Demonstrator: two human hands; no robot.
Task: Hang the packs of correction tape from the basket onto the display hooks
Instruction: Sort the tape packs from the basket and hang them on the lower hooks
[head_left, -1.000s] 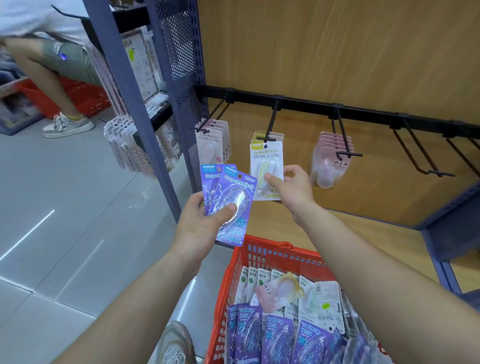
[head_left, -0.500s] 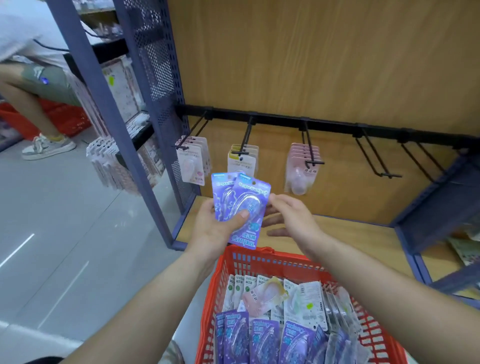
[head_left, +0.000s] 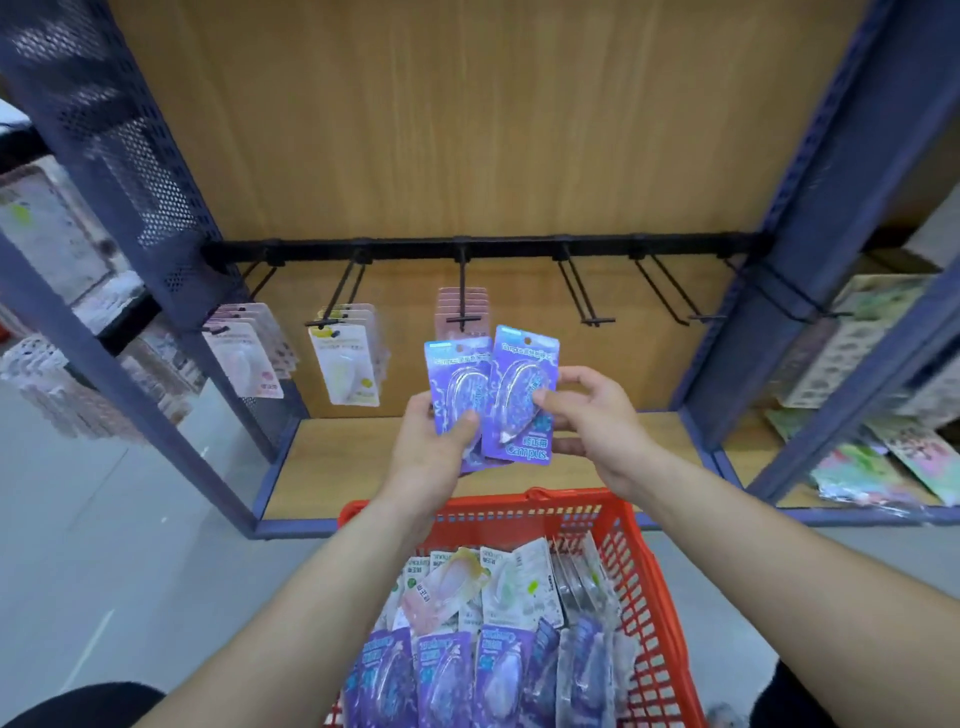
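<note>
Though fanned, packs (head_left: 511, 395) (rear half-covered).

Layout at hook rail (head_left: 493, 247).
Basket (head_left: 641, 551) before shelf base (head_left: 337, 457); two packs (head_left: 522, 395) above it, in front of third hook (head_left: 462, 312); hung packs (head_left: 345, 364) on the three leftmost hooks, apparently several deep.

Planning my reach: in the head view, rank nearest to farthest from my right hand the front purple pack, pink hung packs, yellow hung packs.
1. Front purple pack, pinched by the right hand itself.
2. Pink hung packs, centre hook, up and left.
3. Yellow hung packs, farther left.
</note>
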